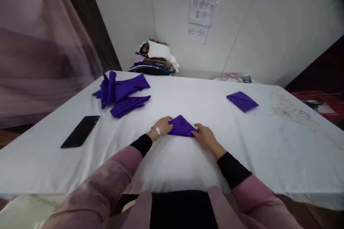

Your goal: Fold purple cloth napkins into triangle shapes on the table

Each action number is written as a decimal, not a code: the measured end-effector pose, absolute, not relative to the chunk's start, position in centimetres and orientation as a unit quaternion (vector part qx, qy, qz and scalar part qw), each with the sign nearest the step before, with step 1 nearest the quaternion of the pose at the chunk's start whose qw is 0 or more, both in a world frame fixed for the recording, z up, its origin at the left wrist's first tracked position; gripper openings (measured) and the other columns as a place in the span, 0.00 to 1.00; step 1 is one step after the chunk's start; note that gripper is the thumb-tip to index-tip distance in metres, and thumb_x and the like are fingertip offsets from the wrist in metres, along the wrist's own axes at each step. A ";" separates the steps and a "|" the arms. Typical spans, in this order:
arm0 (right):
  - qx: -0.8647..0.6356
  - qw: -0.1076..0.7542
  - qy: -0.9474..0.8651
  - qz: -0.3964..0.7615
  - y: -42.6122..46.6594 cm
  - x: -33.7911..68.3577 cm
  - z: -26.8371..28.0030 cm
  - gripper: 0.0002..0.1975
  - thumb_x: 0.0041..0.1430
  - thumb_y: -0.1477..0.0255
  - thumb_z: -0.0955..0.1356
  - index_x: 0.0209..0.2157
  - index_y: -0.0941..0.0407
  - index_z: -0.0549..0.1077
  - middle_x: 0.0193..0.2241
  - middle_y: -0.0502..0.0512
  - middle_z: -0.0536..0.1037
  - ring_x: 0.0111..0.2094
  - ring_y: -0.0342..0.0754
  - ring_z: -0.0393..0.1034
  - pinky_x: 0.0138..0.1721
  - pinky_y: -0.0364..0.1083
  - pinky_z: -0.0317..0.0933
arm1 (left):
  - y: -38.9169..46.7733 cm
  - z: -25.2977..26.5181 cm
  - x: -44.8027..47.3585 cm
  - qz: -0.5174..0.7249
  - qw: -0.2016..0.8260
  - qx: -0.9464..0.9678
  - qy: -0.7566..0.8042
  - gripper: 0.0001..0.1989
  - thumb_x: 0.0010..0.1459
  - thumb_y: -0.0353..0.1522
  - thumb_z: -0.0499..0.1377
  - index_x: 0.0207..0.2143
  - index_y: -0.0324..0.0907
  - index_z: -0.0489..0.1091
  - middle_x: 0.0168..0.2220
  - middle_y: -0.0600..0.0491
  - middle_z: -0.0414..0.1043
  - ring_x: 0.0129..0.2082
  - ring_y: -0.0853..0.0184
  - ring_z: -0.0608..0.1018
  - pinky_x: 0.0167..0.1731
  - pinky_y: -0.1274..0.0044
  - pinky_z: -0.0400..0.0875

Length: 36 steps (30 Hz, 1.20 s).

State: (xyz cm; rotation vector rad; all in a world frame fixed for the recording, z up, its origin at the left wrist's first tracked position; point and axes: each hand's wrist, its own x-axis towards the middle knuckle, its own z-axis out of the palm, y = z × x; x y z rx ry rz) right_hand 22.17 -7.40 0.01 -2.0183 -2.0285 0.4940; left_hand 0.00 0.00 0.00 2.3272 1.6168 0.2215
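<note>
A purple cloth napkin (181, 126), folded into a flat triangle-like shape with its peak pointing away from me, lies on the white tablecloth. My left hand (163, 126), with a bracelet at the wrist, pinches its left corner. At the right corner, the thumb and fingers of my right hand (204, 135) close on the cloth. Another folded purple napkin (242, 101), shaped like a kite, rests farther back on the right. Several loose purple napkins (120, 91) are heaped at the back left.
A black phone (80, 131) lies on the table at left. Behind the table's far edge stands a pile of folded fabrics (156, 59). More cloth (231, 77) lies along the far edge. A paper sign (202, 10) hangs on the wall. A red basket (322, 102) is beyond the right edge.
</note>
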 end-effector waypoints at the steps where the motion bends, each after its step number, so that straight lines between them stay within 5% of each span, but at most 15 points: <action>1: -0.690 0.113 -0.698 0.158 -7.5 22.1 -0.1 0.18 0.58 0.63 0.63 0.48 0.55 0.67 0.35 0.52 0.77 0.37 0.49 0.71 0.35 0.43 0.57 | -0.5 0.0 0.2 0.087 0.142 0.813 0.559 0.22 0.50 0.30 0.53 0.49 0.39 0.65 0.46 0.46 0.71 0.45 0.60 0.73 0.44 0.72 0.67; 6: -0.679 0.123 -0.716 0.108 -8.1 21.8 -0.6 0.16 0.58 0.64 0.63 0.45 0.57 0.69 0.36 0.55 0.76 0.38 0.49 0.69 0.37 0.44 0.58 | -2.5 -0.6 1.2 0.130 0.090 0.868 0.471 0.25 0.54 0.28 0.50 0.56 0.43 0.58 0.59 0.49 0.58 0.59 0.61 0.59 0.56 0.67 0.54; 10: -0.675 0.148 -0.717 0.094 -8.4 22.2 -1.0 0.15 0.58 0.65 0.64 0.44 0.57 0.70 0.36 0.55 0.75 0.39 0.50 0.68 0.38 0.45 0.59 | -2.9 -1.7 1.9 0.104 0.058 0.916 0.383 0.24 0.60 0.37 0.47 0.59 0.45 0.52 0.64 0.50 0.47 0.63 0.59 0.49 0.58 0.59 0.45; 15: -0.629 0.222 -0.741 0.075 -8.3 22.5 -0.9 0.18 0.60 0.63 0.61 0.48 0.58 0.68 0.45 0.59 0.73 0.47 0.51 0.65 0.48 0.48 0.58 | -2.6 -2.9 2.2 0.069 0.040 0.927 0.366 0.25 0.62 0.41 0.44 0.60 0.46 0.52 0.63 0.49 0.48 0.63 0.57 0.48 0.58 0.57 0.41; 22: -0.479 0.179 -0.858 0.049 -7.9 16.2 0.0 0.33 0.61 0.54 0.55 0.61 0.60 0.52 0.63 0.60 0.50 0.63 0.54 0.36 0.61 0.57 0.34 | -2.6 -3.5 1.9 0.069 0.013 0.942 0.328 0.27 0.58 0.40 0.49 0.60 0.46 0.51 0.63 0.47 0.50 0.63 0.52 0.49 0.58 0.55 0.38; 28: -0.501 0.154 -0.848 0.071 -6.9 14.3 -1.4 0.41 0.58 0.47 0.53 0.62 0.63 0.47 0.63 0.63 0.46 0.64 0.55 0.33 0.61 0.58 0.31 | -2.2 -4.0 1.8 0.044 0.005 0.945 0.324 0.30 0.56 0.41 0.51 0.61 0.46 0.50 0.64 0.47 0.47 0.63 0.52 0.48 0.58 0.57 0.35; 36: -0.546 0.117 -0.827 0.071 -8.3 18.0 -2.9 0.38 0.60 0.51 0.53 0.62 0.63 0.46 0.63 0.62 0.44 0.64 0.54 0.34 0.61 0.57 0.33 | -2.2 -3.4 2.1 0.065 0.015 0.935 0.349 0.23 0.61 0.38 0.44 0.58 0.48 0.55 0.62 0.49 0.51 0.63 0.59 0.48 0.58 0.58 0.43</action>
